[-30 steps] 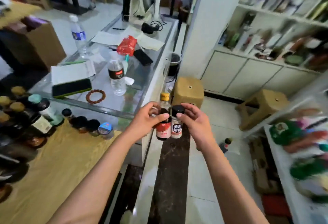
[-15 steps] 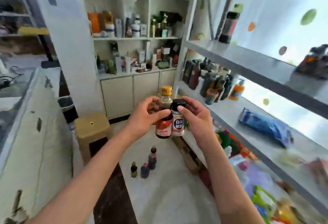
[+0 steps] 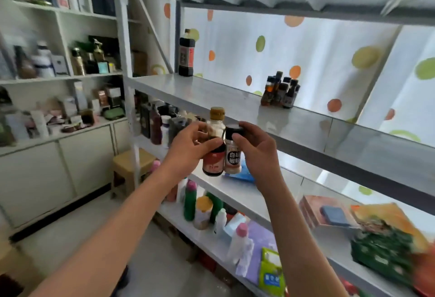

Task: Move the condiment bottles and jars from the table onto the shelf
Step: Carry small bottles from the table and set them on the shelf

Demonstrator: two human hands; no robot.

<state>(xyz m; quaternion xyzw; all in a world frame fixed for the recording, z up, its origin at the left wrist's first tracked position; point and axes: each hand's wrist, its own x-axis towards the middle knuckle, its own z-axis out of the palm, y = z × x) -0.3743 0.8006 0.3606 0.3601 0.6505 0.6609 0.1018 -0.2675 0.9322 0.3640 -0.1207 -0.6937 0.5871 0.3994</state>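
Both hands carry cargo side by side: my left hand (image 3: pixel 190 149) grips a gold-capped, dark-sauce bottle (image 3: pixel 214 142), my right hand (image 3: pixel 255 149) pinches a black-lidded white pepper shaker (image 3: pixel 233 153), both just below the grey metal shelf (image 3: pixel 211 92), ready to lift on.

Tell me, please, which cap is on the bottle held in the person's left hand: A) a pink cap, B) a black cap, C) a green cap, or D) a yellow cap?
D: the left hand grips the dark sauce bottle, which has a yellow cap, while the right hand holds the pepper shaker with the black lid.
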